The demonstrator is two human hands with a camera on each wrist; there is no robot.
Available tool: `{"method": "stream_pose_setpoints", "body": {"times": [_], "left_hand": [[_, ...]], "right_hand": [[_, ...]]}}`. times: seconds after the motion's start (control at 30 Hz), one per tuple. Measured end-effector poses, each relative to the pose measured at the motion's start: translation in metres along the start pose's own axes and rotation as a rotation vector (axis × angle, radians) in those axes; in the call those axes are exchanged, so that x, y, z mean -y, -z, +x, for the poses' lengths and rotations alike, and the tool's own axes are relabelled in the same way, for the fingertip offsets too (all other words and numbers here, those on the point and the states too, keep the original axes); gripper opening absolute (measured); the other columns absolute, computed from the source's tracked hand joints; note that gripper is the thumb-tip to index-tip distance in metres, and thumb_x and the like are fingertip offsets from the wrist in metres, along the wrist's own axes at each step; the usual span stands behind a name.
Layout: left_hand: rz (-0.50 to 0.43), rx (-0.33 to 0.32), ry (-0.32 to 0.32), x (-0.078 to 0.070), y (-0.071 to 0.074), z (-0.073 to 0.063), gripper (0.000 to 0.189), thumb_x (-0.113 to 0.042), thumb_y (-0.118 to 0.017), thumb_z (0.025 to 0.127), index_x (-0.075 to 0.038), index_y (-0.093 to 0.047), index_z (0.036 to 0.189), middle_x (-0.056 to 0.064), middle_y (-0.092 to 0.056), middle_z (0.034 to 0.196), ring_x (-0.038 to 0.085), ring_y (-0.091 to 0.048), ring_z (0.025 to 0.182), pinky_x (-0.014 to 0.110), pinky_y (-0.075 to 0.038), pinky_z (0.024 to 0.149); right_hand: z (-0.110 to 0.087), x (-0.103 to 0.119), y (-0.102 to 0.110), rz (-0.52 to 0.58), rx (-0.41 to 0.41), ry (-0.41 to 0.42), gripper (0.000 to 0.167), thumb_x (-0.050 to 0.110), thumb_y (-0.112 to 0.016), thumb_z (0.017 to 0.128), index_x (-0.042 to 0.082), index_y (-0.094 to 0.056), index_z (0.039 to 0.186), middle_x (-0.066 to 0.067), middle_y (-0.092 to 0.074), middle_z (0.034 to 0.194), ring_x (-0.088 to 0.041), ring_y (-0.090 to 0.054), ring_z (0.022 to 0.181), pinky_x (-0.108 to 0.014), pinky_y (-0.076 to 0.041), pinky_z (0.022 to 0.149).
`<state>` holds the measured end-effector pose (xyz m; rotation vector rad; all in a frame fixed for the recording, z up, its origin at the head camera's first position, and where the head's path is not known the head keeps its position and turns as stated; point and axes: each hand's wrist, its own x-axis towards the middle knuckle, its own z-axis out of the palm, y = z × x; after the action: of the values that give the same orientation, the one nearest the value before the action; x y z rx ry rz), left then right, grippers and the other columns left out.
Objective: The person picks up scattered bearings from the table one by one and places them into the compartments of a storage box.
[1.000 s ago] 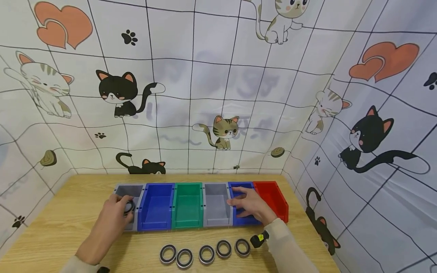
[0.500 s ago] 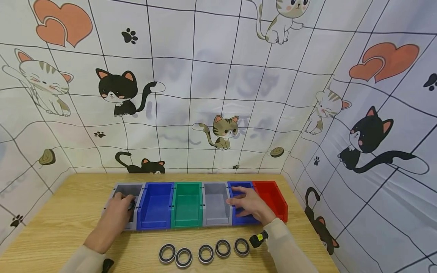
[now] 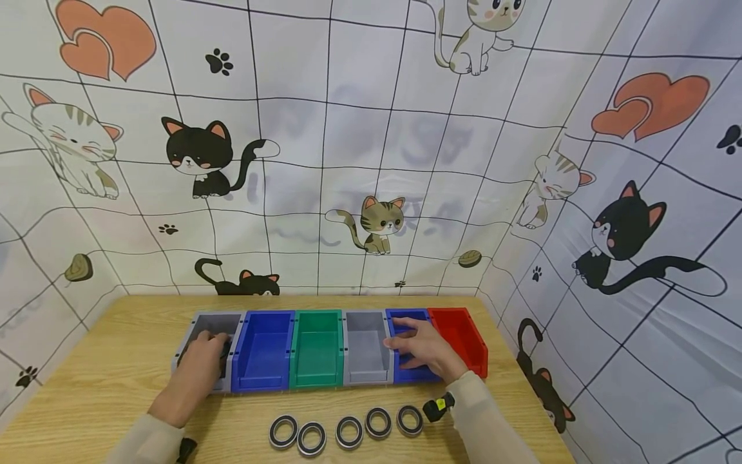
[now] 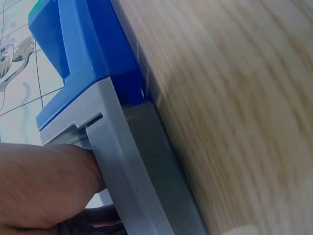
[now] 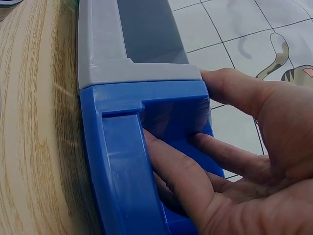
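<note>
My left hand (image 3: 199, 361) reaches down into the grey bin (image 3: 219, 314) at the row's left end, fingers bent. A dark sliver of a ball bearing (image 3: 224, 354) shows beside the fingertips; the hand hides most of it. In the left wrist view the fingers disappear behind the wall of the grey bin (image 4: 129, 181). My right hand (image 3: 426, 345) lies over the right-hand blue bin (image 3: 410, 313), fingers spread and holding nothing. Seen from the right wrist, some fingers dip inside the blue bin (image 5: 129, 166), and one fingertip is at the rim of the neighbouring grey bin (image 5: 146, 72).
Between the hands stand a blue bin (image 3: 263, 351), a green bin (image 3: 317, 351) and a grey bin (image 3: 366, 348); a red bin (image 3: 460, 338) ends the row. Several bearings, one of them a ring (image 3: 349, 432), lie on the wooden table (image 3: 93, 380) in front.
My left hand has lowered farther into the leftmost grey bin with the bearing, which is now mostly out of sight. The right hand stays in place.
</note>
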<state>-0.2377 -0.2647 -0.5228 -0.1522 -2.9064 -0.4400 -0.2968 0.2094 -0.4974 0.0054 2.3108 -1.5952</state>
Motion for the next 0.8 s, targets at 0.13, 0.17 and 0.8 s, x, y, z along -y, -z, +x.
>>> {"method": "stream_pose_setpoints", "body": {"times": [0.13,0.17,0.8], "left_hand": [[0.008,0.008,0.017,0.000,0.000,-0.001,0.038,0.019,-0.072,0.098,0.023,-0.067,0.135,0.046,-0.067,0.120,0.059,-0.075,0.108,0.068,-0.068,0.093],[0.008,0.001,0.017,0.000,0.000,-0.001,0.038,0.020,-0.073,0.097,0.022,-0.067,0.135,0.046,-0.067,0.121,0.059,-0.075,0.108,0.067,-0.069,0.092],[-0.051,-0.224,-0.079,-0.021,0.029,-0.033,0.040,0.005,-0.077,0.097,0.009,-0.077,0.136,0.035,-0.072,0.124,0.046,-0.076,0.104,0.060,-0.067,0.083]], "right_hand": [[-0.001,0.002,-0.001,-0.002,0.002,0.003,0.082,0.022,-0.095,0.100,0.007,-0.057,0.171,-0.025,-0.077,0.142,-0.034,-0.083,0.115,-0.061,-0.074,0.090],[-0.001,0.002,-0.001,-0.002,0.003,0.004,0.082,0.022,-0.095,0.100,0.007,-0.057,0.171,-0.025,-0.077,0.142,-0.034,-0.083,0.115,-0.061,-0.074,0.090],[0.001,0.001,0.000,-0.020,-0.020,-0.006,0.087,0.025,-0.097,0.098,0.006,-0.055,0.173,-0.026,-0.076,0.145,-0.039,-0.083,0.118,-0.058,-0.075,0.089]]}}
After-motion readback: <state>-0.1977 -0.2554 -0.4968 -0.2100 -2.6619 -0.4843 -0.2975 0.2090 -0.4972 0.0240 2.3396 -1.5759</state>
